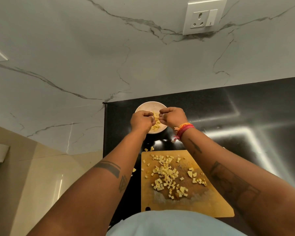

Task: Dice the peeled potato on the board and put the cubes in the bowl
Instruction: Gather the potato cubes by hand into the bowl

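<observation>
1. One white bowl (pixel 144 106) stands on the black bench (pixel 245 116), with a heap of potato cubes inside, too hidden to count.
2. One wooden cutting board (pixel 203 205) lies on the bench.
3. Many dozens of potato cubes (pixel 165 174) lie scattered on the board, too many and too small to count exactly.
4. At least two stray cubes (pixel 149 149) lie on the bench between board and bowl, and one more (pixel 134 169) left of the board.
5. Two hands are over the bowl: one left hand (pixel 141 120) and one right hand (pixel 173 116).
6. One wall socket (pixel 203 17) sits on the marble wall.
</observation>
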`<state>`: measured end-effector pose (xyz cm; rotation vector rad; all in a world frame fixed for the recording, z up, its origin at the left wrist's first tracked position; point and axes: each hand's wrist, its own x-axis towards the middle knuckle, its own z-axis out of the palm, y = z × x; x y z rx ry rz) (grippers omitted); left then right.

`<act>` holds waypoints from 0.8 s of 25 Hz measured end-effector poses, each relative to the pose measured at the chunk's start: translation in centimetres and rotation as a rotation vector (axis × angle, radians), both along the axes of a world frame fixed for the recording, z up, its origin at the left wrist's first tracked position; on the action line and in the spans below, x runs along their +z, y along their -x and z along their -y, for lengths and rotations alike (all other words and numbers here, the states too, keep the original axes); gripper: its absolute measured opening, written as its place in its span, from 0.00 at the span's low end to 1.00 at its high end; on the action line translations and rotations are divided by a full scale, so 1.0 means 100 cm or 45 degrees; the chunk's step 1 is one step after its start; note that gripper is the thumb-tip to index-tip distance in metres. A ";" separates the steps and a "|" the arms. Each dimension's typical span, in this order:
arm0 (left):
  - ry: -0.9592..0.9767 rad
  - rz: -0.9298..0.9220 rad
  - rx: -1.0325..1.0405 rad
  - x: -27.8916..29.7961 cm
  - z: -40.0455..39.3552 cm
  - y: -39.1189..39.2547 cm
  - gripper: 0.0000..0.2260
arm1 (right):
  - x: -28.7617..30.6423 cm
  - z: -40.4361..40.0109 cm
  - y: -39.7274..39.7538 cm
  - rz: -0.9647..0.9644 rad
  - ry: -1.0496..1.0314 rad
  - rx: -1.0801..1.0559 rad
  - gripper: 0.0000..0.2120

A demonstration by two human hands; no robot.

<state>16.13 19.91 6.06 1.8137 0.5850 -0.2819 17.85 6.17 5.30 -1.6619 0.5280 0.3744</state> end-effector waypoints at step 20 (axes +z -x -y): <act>-0.547 0.032 -0.478 -0.062 0.025 0.160 0.19 | -0.063 0.018 0.139 0.402 1.061 1.102 0.18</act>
